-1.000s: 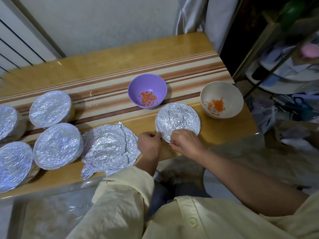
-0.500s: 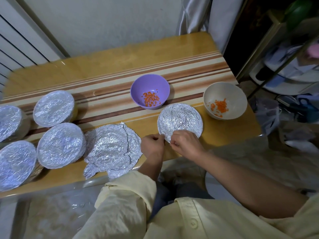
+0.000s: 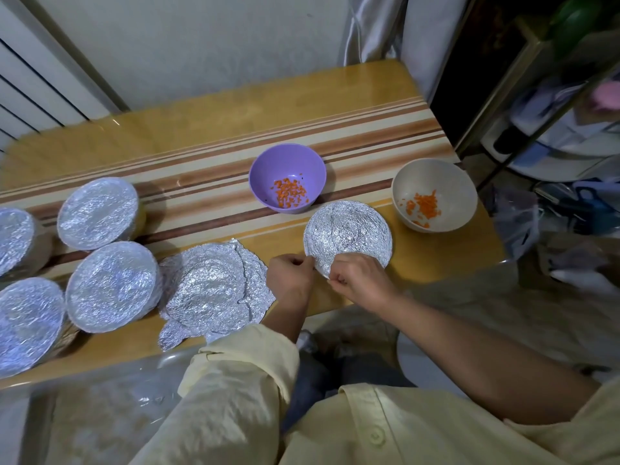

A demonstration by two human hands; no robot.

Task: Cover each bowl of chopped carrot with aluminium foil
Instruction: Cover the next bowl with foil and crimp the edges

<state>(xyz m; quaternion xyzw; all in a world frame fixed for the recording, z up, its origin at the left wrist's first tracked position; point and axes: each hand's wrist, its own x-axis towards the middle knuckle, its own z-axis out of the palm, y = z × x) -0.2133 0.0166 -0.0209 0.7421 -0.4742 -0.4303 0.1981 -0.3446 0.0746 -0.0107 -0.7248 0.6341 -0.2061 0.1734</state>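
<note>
1. Head view, far left of the frame: four covered bowls stood in a cluster on the table, each with foil already drawn over its top.
2. Just right of them, at the table's near edge, lay a loose pile of crumpled foil sheets, flat and just beside the nearest covered bowl.
3. Right of the pile sat the left hand, fingers curled and seemingly pinching the near-left edge of the foil cover on the bowl being worked.
4. Above that hand in the frame, the purple bowl stood open, with chopped carrot in its bottom, just beside the foil cover's upper-left edge.
5. The foil cover lay at centre-right, directly above both sets of fingers in the frame. It was round, with no long axis, and only its lower rim was held.
6. The right hand overlapped that lower rim, fingers curled and closed on the foil edge, nearly touching the left hand.
7. Furthest right, the beige bowl stood open with carrot at the bottom, just beside the foil cover.
8. Judged from this, the crimping was near its end. The next sheet lay left of the left hand, which was nearer it. The purple bowl suited the left hand, the beige bowl the right.
</note>
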